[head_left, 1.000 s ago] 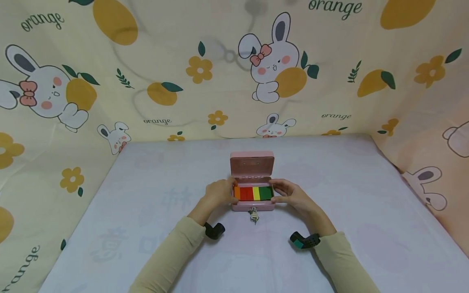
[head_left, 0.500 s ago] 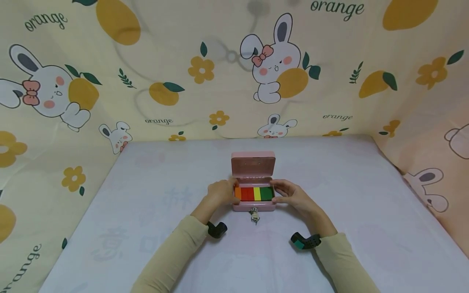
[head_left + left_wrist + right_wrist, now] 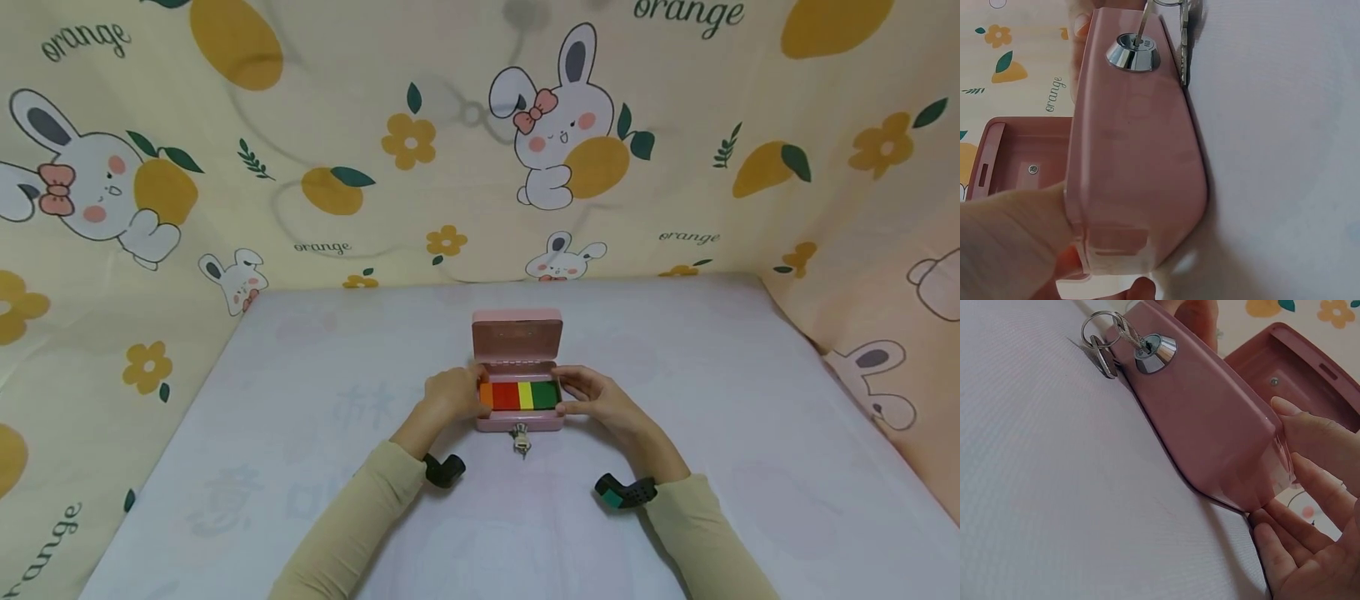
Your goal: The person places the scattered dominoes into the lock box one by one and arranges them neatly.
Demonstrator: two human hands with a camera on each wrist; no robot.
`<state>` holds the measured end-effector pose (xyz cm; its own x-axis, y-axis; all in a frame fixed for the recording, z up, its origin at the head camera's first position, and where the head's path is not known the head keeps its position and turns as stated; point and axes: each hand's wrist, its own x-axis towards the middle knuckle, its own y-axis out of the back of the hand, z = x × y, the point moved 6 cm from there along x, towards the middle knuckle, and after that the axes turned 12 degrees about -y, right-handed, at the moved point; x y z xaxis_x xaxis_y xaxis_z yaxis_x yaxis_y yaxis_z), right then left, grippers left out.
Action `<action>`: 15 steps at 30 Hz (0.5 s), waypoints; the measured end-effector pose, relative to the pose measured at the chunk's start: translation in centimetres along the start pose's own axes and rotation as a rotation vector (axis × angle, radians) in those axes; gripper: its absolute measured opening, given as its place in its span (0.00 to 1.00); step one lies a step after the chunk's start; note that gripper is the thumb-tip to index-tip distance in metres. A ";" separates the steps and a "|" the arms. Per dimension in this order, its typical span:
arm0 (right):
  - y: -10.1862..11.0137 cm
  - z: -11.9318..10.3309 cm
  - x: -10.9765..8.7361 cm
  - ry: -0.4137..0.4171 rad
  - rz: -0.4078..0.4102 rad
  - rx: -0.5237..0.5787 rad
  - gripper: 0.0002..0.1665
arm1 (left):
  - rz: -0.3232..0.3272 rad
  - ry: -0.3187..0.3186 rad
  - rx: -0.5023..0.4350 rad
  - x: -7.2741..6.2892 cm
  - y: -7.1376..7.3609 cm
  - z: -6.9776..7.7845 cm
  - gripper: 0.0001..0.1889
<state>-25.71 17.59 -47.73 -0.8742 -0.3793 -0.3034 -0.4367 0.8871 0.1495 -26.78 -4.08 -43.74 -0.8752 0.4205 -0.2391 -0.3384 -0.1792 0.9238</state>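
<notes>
A small pink metal lock box (image 3: 498, 424) stands on the table with its lid (image 3: 517, 340) raised. Inside it lies a row of orange, red, yellow and green blocks (image 3: 506, 397). My left hand (image 3: 450, 395) grips the box's left end, its thumb near the front and fingers toward the back. At the right end, my right hand (image 3: 603, 402) holds the box, its thumb (image 3: 1310, 428) at the rim and other fingers along the end wall. Keys on a ring (image 3: 1102, 331) hang from the round silver lock (image 3: 1134, 53) on the front.
The box stands on a whitish cloth-covered table (image 3: 360, 350). Behind and beside it rises a cream curtain (image 3: 465, 192) printed with rabbits and oranges. A black camera (image 3: 446, 472) is on the left wrist and another (image 3: 624, 492) on the right.
Both hands stay at the two ends of the box. The left hand has shifted very slightly to the right; the lid and the blocks look the same.
</notes>
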 end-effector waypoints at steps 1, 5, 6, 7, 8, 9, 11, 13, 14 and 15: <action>0.0 0.0 0.0 0.003 0.002 -0.004 0.40 | 0.001 -0.004 -0.001 0.0 0.0 0.0 0.26; 0.1 0.2 0.0 0.003 0.007 -0.004 0.40 | 0.003 -0.016 -0.014 0.0 0.0 0.1 0.25; 0.1 0.2 0.0 0.004 0.006 -0.004 0.40 | 0.003 -0.016 -0.020 0.0 0.0 0.1 0.25; 0.1 0.3 0.0 0.007 0.003 -0.006 0.40 | 0.004 -0.014 -0.025 0.0 0.0 0.1 0.24; 0.0 0.3 0.1 0.007 0.001 -0.004 0.40 | 0.004 -0.012 -0.029 -0.1 -0.1 0.0 0.24; 0.0 0.3 0.1 0.009 -0.001 -0.006 0.40 | 0.004 -0.007 -0.030 -0.1 -0.1 0.0 0.24; -0.1 0.4 0.2 0.007 -0.005 -0.008 0.40 | 0.003 0.000 -0.031 -0.2 -0.2 -0.1 0.24; -0.2 0.4 0.2 0.005 -0.005 -0.005 0.40 | 0.008 0.004 -0.030 -0.2 -0.2 -0.3 0.24; -0.3 0.4 0.2 0.001 -0.004 -0.003 0.40 | 0.011 0.006 -0.034 -0.3 -0.3 -0.3 0.24; -0.4 0.4 0.2 -0.001 -0.003 -0.005 0.40 | 0.016 0.005 -0.040 -0.3 -0.3 -0.4 0.25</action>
